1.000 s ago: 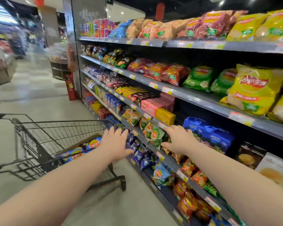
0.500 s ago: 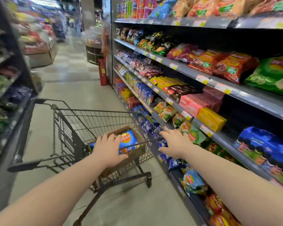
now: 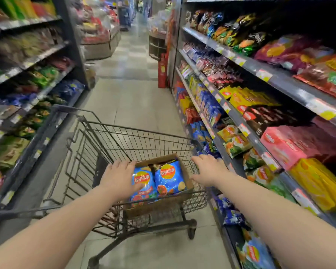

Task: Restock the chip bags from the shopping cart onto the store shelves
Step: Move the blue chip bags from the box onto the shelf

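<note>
Whereas a second ago both hands were held at the shelves (image 3: 241, 121), they are now brought over the shopping cart (image 3: 124, 136). Left hand (image 3: 120, 177) is laid spread on the blue chip bags (image 3: 168, 179) (boxed in the basket); right hand (image 3: 208, 169) is open, empty. Pickup is judged imminent.

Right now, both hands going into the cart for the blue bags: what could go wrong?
1. The left hand lies flat on one blue chip bag; pressing down could crush chips.
2. The right hand is at the wire rim of the cart; fingers could snag there.
3. The cart sits on wheels close to the right shelf; leaning in may roll it.
</note>
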### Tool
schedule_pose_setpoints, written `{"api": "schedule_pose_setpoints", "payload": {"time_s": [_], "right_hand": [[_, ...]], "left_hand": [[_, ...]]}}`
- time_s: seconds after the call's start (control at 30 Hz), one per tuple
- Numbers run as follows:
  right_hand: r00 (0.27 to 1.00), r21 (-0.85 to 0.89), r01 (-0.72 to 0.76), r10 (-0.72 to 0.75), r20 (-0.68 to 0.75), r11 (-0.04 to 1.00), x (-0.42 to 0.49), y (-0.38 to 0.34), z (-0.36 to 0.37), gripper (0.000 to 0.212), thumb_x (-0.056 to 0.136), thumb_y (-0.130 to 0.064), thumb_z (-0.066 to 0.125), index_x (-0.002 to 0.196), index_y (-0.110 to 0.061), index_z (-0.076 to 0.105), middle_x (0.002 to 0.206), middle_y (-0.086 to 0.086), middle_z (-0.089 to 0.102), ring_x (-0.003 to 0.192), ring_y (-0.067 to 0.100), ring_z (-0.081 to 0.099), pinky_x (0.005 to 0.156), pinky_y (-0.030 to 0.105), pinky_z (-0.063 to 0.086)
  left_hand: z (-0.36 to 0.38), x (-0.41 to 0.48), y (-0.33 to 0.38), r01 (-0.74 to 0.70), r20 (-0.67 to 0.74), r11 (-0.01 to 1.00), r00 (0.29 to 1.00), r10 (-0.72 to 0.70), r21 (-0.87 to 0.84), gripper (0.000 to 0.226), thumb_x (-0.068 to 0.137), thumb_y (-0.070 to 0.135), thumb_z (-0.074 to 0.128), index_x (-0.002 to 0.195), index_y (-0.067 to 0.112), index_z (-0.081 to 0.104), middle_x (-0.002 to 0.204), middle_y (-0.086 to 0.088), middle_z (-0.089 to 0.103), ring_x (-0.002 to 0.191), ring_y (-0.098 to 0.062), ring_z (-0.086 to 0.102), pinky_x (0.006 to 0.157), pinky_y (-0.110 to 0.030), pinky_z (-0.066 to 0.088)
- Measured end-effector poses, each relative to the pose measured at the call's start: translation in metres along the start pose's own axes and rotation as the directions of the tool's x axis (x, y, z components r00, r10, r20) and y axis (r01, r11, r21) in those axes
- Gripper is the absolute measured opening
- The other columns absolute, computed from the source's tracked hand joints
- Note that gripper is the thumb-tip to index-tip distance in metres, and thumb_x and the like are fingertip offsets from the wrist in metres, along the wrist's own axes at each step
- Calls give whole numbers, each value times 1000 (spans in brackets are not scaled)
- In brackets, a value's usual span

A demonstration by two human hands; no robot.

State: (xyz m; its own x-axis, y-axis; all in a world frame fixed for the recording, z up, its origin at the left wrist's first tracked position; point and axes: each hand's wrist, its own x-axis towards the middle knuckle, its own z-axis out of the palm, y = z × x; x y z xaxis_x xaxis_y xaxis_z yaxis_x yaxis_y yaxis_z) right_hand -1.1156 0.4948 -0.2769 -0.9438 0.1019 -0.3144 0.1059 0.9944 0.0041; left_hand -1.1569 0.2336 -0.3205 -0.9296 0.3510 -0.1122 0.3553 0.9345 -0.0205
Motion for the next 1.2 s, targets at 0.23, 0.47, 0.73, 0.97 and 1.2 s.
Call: {"api": "schedule_pose_setpoints", "payload": {"time_s": [0.23, 0.47, 0.73, 0.97, 1.2], "right_hand": [[995, -24, 83, -82, 54, 996, 73, 0, 12, 69, 87, -50, 54, 145, -24, 27, 150, 4, 33, 139, 28, 28, 110, 53, 25], [990, -11, 97, -96, 99, 995, 131, -14, 26, 68, 86, -49, 55, 144, -24, 29, 148, 5, 35, 136, 28, 34, 106, 49, 32], [979, 66, -10, -4, 203, 998, 201, -33, 45, 72, 87, -49, 55, 147, -24, 25, 152, 3, 31, 138, 26, 32, 107, 45, 32], [936, 120, -86, 39, 350, 989, 235, -30, 87, 73, 89, -47, 54, 149, -20, 23, 152, 6, 31, 138, 28, 34, 107, 38, 34], [893, 177, -141, 48, 448, 974, 279, -13, 132, 73, 88, -40, 59, 148, -13, 27, 148, 12, 35, 134, 29, 38, 109, 38, 36]], "left_hand": [[23, 35, -13, 96, 142, 995, 985, -95, -3, 91, 83, 68, 46, 153, 19, 13, 156, -5, 27, 144, -31, 22, 115, -43, 21], [51, 88, -39, 121, 202, 990, 974, -104, -69, 90, 84, 64, 50, 152, 19, 14, 155, -6, 30, 142, -30, 26, 115, -43, 23], [95, 159, -76, 136, 350, 971, 935, -59, -199, 83, 81, 62, 56, 148, 23, 25, 144, -2, 43, 133, -23, 40, 109, -41, 33], [135, 194, -88, 188, 492, 949, 870, -40, -255, 79, 82, 58, 59, 145, 20, 29, 142, -6, 45, 131, -25, 43, 105, -42, 40], [179, 217, -74, 333, 633, 902, 769, -92, -274, 80, 82, 57, 60, 145, 18, 29, 140, -10, 44, 128, -28, 46, 100, -39, 41]]}}
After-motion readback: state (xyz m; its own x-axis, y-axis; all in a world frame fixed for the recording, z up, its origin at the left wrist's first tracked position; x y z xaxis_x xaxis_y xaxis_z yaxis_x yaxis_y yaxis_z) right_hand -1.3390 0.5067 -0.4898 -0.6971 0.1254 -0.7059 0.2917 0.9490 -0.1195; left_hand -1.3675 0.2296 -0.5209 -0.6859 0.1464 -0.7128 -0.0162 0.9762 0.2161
